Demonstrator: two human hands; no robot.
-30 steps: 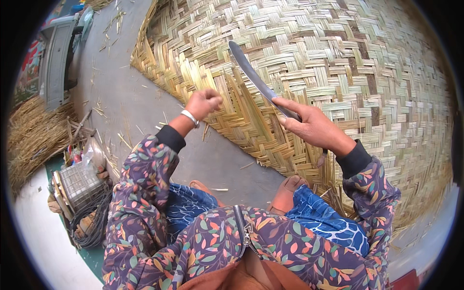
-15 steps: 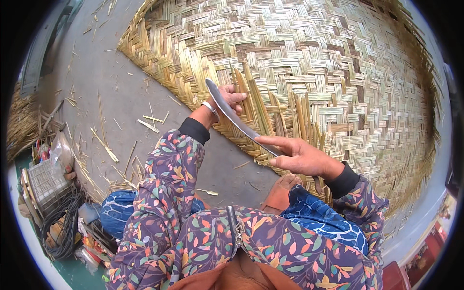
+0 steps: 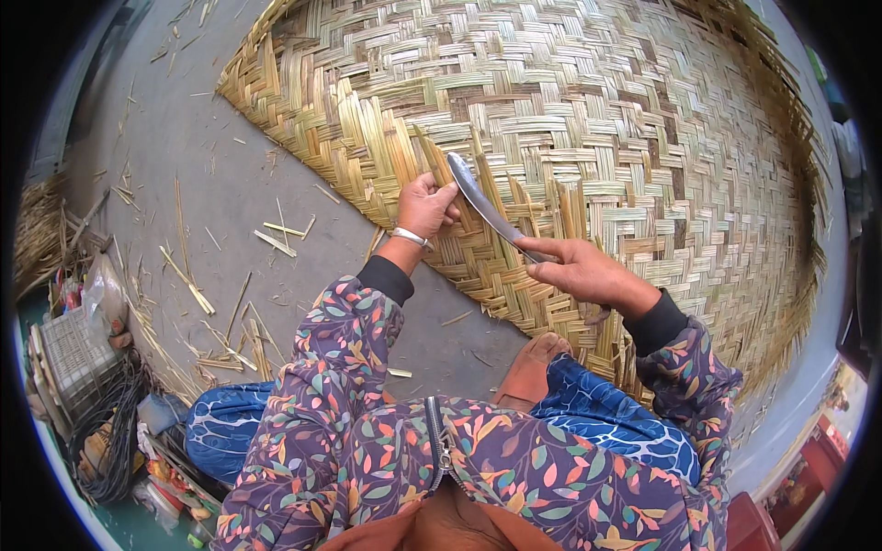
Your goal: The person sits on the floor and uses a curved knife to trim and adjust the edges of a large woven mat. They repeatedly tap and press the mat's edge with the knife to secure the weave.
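Observation:
A large woven mat of flat, pale yellow-green strips lies before me, its near border folded in a slanting weave. At that border my left hand, a silver bangle on its wrist, is closed with thumb and forefinger on a mat strip. My right hand grips a curved metal blade by its near end. The blade slants up and left over the border, its rounded tip beside my left fingertips. Several loose strip ends stick up from the mat to the right of the blade.
Strip offcuts litter the grey floor on the left. Farther left are a plastic crate, a coil of black cable and a bundle of stalks. My bare foot rests close to the mat's near edge.
The blade has moved right and its tip no longer crosses over my left hand. My left hand has shifted slightly nearer me along the border. Fewer strip ends stand up beside it.

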